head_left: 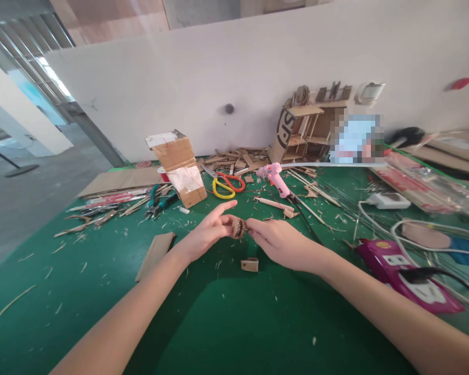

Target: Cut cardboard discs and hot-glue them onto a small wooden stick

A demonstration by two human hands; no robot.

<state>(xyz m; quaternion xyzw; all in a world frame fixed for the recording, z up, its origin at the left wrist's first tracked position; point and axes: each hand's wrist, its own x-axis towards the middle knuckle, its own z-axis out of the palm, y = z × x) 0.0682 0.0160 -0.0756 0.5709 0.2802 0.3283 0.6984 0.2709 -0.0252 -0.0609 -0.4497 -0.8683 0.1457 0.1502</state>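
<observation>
Left hand and right hand almost meeting, both pinching a small ridged brown piece between them, mid-table; its make too small to read. Uneven pressure could crush it or spring it loose toward the folded cardboard bit at six o'clock. Pink glue gun at one o'clock, black cord near right wrist: a snag might drag it.

A single head-worn camera is looking forward and down from the near side of the green desk, viewing its top close below, facing the pale wall behind and catching the grey floor at far left.
</observation>
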